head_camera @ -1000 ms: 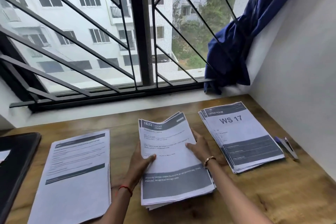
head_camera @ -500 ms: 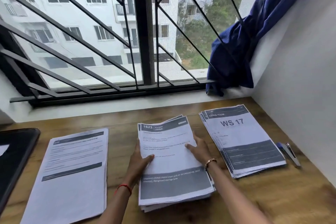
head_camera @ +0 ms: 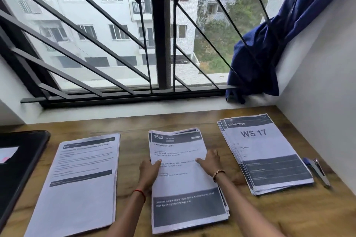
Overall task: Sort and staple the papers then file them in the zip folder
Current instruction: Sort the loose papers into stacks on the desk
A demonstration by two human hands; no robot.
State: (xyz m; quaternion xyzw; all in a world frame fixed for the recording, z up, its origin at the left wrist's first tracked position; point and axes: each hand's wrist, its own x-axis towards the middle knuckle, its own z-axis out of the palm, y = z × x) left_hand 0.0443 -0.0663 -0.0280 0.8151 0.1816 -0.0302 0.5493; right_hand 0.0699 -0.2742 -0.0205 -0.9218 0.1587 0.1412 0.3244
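Three paper stacks lie on the wooden desk (head_camera: 134, 127). The middle stack (head_camera: 185, 179), headed "1623", is held at both side edges: my left hand (head_camera: 149, 171) grips its left edge and my right hand (head_camera: 210, 162) its right edge, thumbs on the top sheet. Its far end lifts slightly and the sheets fan out. A left stack (head_camera: 81, 181) lies flat. The right stack (head_camera: 265, 152), headed "WS 17", is loosely fanned. A blue and silver stapler (head_camera: 316, 171) lies beside the right stack. A black zip folder (head_camera: 17, 163) sits at the left edge.
A barred window (head_camera: 161, 31) and its white sill run along the desk's far side. A blue curtain (head_camera: 269, 44) hangs at the right corner. A white wall closes the right side, close to the stapler.
The middle stack has been lowered and squared between my hands, with its far end closer to the desk. The camera has tilted slightly, so everything sits lower in the frame.
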